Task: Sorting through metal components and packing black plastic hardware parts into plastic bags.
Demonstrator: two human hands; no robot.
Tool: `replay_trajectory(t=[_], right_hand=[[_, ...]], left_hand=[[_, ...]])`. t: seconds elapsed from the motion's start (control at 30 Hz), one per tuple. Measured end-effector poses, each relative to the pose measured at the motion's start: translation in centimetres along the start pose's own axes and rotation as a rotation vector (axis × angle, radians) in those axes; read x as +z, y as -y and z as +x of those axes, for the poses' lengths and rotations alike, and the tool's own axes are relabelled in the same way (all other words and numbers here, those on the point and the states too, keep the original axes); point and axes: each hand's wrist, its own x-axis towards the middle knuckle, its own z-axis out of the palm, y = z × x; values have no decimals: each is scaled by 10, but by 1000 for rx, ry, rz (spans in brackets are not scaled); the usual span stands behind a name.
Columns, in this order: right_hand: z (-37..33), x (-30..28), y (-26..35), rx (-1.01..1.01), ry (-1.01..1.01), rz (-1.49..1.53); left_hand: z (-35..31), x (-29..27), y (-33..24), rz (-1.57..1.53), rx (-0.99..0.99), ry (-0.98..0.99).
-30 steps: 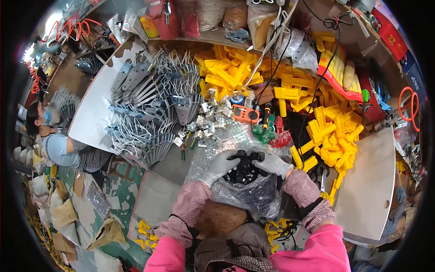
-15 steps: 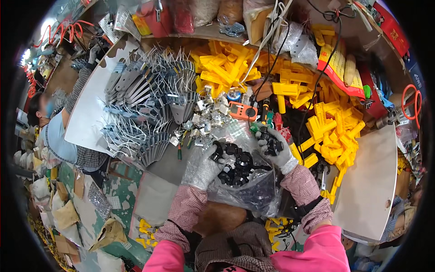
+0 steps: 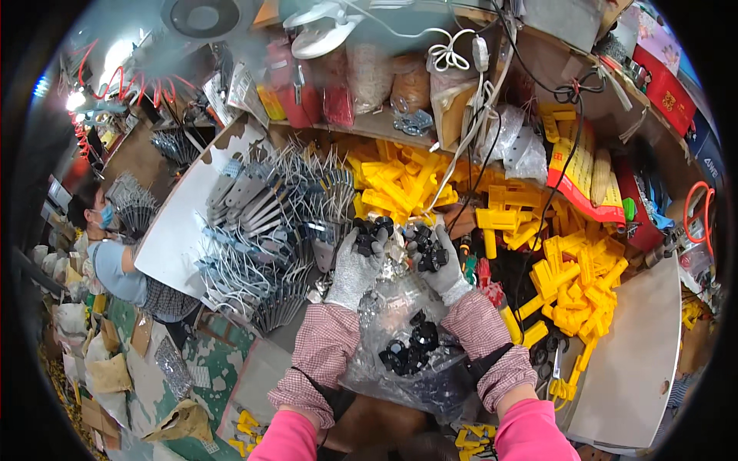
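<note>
Both my hands wear grey-white gloves and are raised over the bench beyond a clear plastic bag (image 3: pixel 453 388). My left hand (image 3: pixel 355 270) is closed around several small black plastic parts (image 3: pixel 372 233). A short way to its right, my right hand (image 3: pixel 449 275) grips more black parts (image 3: pixel 430 252) of the same kind. Rounded and ring-like shapes show among them, but their exact kind is unclear. Inside the open bag, below my hands, lies a heap of loose black parts (image 3: pixel 411 346). Small shiny metal pieces (image 3: pixel 396 257) lie between and behind my hands.
Grey metal pieces with white wires (image 3: pixel 261 223) are piled at left. Yellow plastic parts (image 3: pixel 588 284) cover the back and right. Black cables (image 3: pixel 573 146) hang down at right. A shelf (image 3: pixel 361 129) with bags runs behind. A co-worker (image 3: pixel 115 261) sits at far left.
Both my hands have moved away from me, off the bag, taking black parts with them. Fewer parts lie in the bag. The view has tilted up, showing more of the shelf.
</note>
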Motion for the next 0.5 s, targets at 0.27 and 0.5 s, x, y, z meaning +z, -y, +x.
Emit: replay_trajectory(t=[0.27, 0.5], right_hand=[[22, -12, 22, -43, -60, -186], [16, 6, 64, 67, 26, -194]], left_hand=[[44, -1, -18, 146, 59, -69], [68, -7, -19, 358, 141, -228]])
